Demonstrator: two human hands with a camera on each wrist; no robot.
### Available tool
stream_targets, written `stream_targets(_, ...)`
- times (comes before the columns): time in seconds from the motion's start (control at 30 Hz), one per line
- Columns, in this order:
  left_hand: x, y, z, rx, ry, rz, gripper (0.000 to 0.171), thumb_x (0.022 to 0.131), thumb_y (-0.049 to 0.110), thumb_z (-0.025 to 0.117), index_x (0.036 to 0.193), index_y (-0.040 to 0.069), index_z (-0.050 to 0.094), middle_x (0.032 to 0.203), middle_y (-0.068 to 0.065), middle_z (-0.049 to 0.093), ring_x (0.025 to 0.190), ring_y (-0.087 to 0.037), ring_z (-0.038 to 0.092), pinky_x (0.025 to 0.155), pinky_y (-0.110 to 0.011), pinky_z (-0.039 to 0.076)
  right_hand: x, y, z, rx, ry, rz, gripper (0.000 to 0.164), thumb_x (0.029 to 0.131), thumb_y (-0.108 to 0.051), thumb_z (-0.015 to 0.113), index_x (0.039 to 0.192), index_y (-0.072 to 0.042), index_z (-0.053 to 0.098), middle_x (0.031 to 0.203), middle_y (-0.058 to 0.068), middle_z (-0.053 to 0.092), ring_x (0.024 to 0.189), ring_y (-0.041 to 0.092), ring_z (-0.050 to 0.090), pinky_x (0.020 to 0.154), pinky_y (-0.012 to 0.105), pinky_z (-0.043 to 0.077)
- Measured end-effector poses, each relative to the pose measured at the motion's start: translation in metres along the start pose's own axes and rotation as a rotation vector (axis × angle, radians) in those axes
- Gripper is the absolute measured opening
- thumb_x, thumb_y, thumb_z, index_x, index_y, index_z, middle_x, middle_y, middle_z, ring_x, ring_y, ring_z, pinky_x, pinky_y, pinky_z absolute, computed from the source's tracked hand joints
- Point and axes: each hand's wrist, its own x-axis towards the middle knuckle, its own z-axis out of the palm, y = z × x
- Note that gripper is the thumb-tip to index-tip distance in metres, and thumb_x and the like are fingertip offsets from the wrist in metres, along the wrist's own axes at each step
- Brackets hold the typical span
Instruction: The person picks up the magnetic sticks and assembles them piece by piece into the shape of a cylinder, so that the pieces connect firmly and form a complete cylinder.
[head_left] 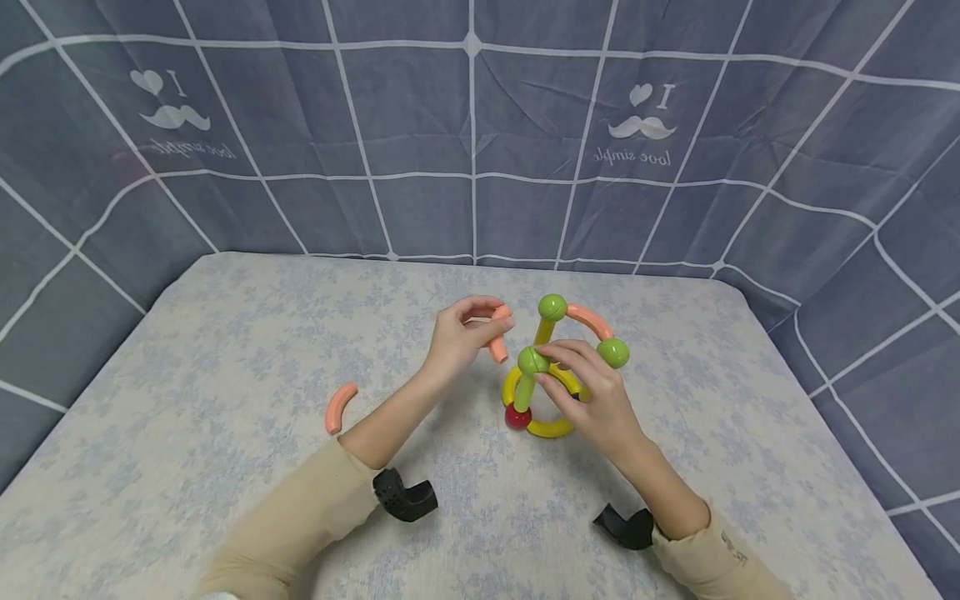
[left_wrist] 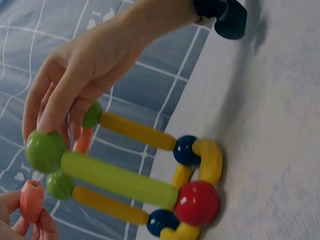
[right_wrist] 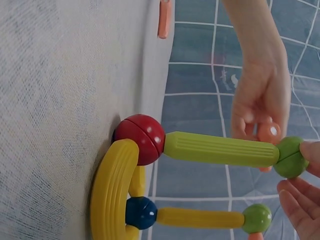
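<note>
My left hand (head_left: 453,340) holds a curved orange stick (head_left: 498,348) between thumb and fingers, just left of a magnetic-stick frame. My right hand (head_left: 602,402) pinches a green ball (head_left: 532,360) on top of an upright light-green stick (left_wrist: 120,177). That stick rises from a red ball (right_wrist: 141,139) in a ring of curved yellow sticks (head_left: 550,429) lying on the table. Yellow uprights (left_wrist: 137,131) stand on blue balls (left_wrist: 187,150) in the ring. Another orange curved stick (head_left: 591,319) joins the far green ball (head_left: 552,307) to the right green ball (head_left: 614,352).
A loose orange curved stick (head_left: 341,408) lies on the table beside my left forearm. The table (head_left: 187,350) has a pale patterned cloth, and a grey-blue checked curtain (head_left: 420,125) hangs behind it. Black wrist mounts (head_left: 405,496) sit on both arms.
</note>
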Motion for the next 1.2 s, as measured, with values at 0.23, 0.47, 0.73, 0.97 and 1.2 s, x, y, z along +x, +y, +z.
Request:
stream_targets(0.23,0.005,0.002,0.019,-0.041,0.063,0.005,0.03,0.08,0.015,0.07,0.107,0.003,0.061,0.097,-0.009,0.057,0.072,-0.015,0.059,0.068,-0.024,0.051,0.0,0.0,0.001,0.007,0.006,-0.001,0.031,0.076,-0.002,0.072,0.105,0.002,0.063,0.101,0.012,0.059,0.088,0.021,0.057,0.079,0.016,0.046)
stream_targets(0.47,0.005,0.001,0.022,-0.099,0.062,-0.005,0.025,0.087,0.016,0.063,0.106,0.001,0.062,0.097,-0.01,0.059,0.066,-0.009,0.058,0.069,-0.024,0.052,0.002,-0.002,0.0,0.005,0.0,0.023,0.038,0.069,0.009,0.073,0.105,0.002,0.063,0.101,0.012,0.06,0.089,0.021,0.057,0.078,0.019,0.047)
stream_targets(0.73,0.011,0.0,0.019,-0.159,-0.068,-0.059,0.028,0.09,0.017,0.057,0.113,0.003,0.062,0.109,-0.01,0.062,0.084,-0.012,0.061,0.078,-0.027,0.052,0.003,0.0,-0.001,0.004,0.013,0.011,0.038,0.068,0.008,0.074,0.104,0.001,0.063,0.1,0.012,0.06,0.088,0.021,0.057,0.078,0.017,0.047)
stream_targets(0.97,0.015,-0.001,0.019,-0.162,-0.127,-0.088,0.029,0.089,0.018,0.06,0.113,0.003,0.063,0.108,-0.01,0.064,0.083,-0.012,0.062,0.078,-0.028,0.052,0.001,-0.001,0.001,0.008,0.038,0.001,0.03,0.076,-0.006,0.073,0.103,0.002,0.064,0.099,0.012,0.059,0.084,0.021,0.057,0.076,0.02,0.048)
stream_targets(1.2,0.016,-0.005,0.019,-0.174,-0.147,-0.088,0.03,0.089,0.018,0.059,0.114,0.002,0.062,0.108,-0.012,0.064,0.08,-0.011,0.062,0.077,-0.028,0.052,0.0,-0.002,0.004,0.01,0.05,-0.013,0.04,0.087,-0.034,0.058,0.102,0.002,0.064,0.097,0.013,0.059,0.082,0.021,0.057,0.074,0.022,0.05)
